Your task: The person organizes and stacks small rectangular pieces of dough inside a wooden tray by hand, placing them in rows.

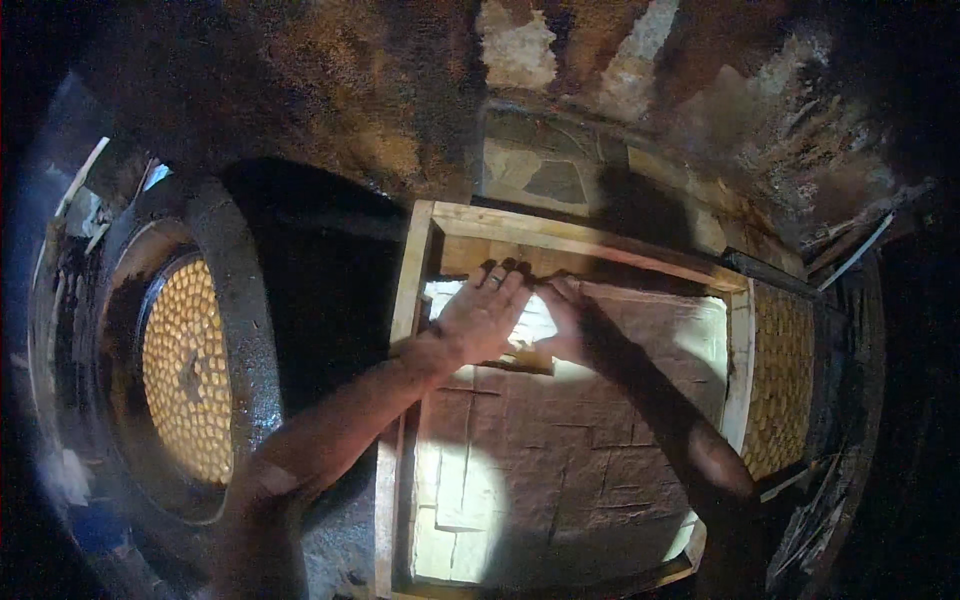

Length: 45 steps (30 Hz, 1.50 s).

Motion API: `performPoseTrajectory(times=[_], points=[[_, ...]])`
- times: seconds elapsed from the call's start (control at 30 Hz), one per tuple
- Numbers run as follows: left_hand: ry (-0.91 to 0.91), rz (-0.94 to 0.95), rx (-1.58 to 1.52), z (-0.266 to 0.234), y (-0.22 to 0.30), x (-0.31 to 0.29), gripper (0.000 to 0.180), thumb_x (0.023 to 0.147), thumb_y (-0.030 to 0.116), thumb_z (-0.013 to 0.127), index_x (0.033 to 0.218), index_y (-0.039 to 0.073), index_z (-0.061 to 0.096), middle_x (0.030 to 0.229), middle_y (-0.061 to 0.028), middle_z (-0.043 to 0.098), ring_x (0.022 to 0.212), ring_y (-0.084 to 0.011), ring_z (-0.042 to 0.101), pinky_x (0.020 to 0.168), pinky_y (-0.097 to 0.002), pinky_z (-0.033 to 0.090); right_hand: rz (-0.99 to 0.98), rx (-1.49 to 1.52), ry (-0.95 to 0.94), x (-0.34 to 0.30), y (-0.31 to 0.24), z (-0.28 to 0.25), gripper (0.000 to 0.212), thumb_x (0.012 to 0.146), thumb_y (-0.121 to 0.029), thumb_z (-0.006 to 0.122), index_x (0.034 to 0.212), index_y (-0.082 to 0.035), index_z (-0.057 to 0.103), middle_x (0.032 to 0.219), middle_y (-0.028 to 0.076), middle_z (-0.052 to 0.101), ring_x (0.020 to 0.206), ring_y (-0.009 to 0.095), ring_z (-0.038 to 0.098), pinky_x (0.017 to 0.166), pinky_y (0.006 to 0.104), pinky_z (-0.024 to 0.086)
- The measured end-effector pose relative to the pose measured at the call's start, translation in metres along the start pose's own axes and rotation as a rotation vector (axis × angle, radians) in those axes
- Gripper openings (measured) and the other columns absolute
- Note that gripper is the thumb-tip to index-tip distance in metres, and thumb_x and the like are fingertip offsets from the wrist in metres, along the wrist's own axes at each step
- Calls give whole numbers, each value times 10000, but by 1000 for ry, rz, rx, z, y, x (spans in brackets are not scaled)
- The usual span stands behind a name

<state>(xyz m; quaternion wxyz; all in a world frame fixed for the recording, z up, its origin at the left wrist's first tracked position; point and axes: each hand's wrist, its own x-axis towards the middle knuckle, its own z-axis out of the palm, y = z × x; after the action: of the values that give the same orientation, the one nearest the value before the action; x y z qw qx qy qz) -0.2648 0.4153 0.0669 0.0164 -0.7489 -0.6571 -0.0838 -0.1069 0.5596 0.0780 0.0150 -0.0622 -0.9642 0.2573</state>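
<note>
A pale, soft-looking slab (600,420), scored or joined into uneven blocks, fills most of a shallow wooden tray (600,240). At its far left part, my left hand (485,315) lies with fingers stretched forward; a ring is on one finger. Close beside it, my right hand (575,322) is spread, thumb apart, its fingertips in shadow near the slab's far edge. Both touch the pale material, and a brightly lit pale piece (534,318) shows between them. Bare brown wood is visible just below the hands and along the tray's far side. Whether either hand grips the piece is hidden.
To the left stands a large round dark-rimmed pan (255,330) filled with many small yellowish pieces (185,370). More such pieces (780,370) lie on a rectangular tray at the right. A stained wall (380,120) rises behind, with a stone-like ledge (550,165) below it. Lighting is patchy.
</note>
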Motion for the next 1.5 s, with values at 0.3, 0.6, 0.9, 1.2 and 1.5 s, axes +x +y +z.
performPoseTrajectory(times=[0.3, 0.6, 0.9, 1.2, 1.5], points=[[81, -114, 42, -34, 40, -105, 607, 890, 441, 610, 1294, -3, 520, 1211, -204, 547, 1134, -394, 515, 950, -522, 421, 87, 39, 296, -50, -86, 32, 479, 838, -217, 704, 1195, 70, 566, 1112, 214, 575, 1015, 384, 567, 884, 432, 518], [-69, -223, -142, -16, 56, -97, 415, 939, 332, 560, 1173, -10, 575, 1151, -191, 558, 1057, -354, 567, 966, -453, 466, 229, -323, 590, -66, -97, 87, 351, 833, -146, 624, 1118, 55, 594, 1061, 220, 622, 1007, 356, 612, 838, 476, 525], [11, -39, -413, -20, 35, -94, 395, 937, 278, 602, 1208, -5, 556, 1089, -189, 591, 1058, -355, 592, 914, -442, 505, 184, 338, -172, -42, -60, 37, 372, 772, -164, 680, 1071, -7, 523, 927, 216, 620, 886, 369, 646, 771, 449, 515], [-24, -106, -470, -20, 30, -79, 279, 881, 112, 595, 1137, 7, 569, 1067, -184, 602, 1045, -363, 609, 888, -444, 519, 56, 571, 93, -45, -42, 77, 393, 780, -140, 674, 1117, 6, 533, 994, 172, 620, 888, 287, 662, 807, 395, 527], [-51, -26, -485, -31, 23, -76, 323, 916, 295, 635, 1095, 29, 594, 920, -170, 662, 857, -355, 673, 779, -459, 547, 131, 532, -84, -36, -49, 71, 370, 797, -130, 675, 1123, 22, 587, 1083, 180, 663, 964, 297, 672, 821, 405, 528]])
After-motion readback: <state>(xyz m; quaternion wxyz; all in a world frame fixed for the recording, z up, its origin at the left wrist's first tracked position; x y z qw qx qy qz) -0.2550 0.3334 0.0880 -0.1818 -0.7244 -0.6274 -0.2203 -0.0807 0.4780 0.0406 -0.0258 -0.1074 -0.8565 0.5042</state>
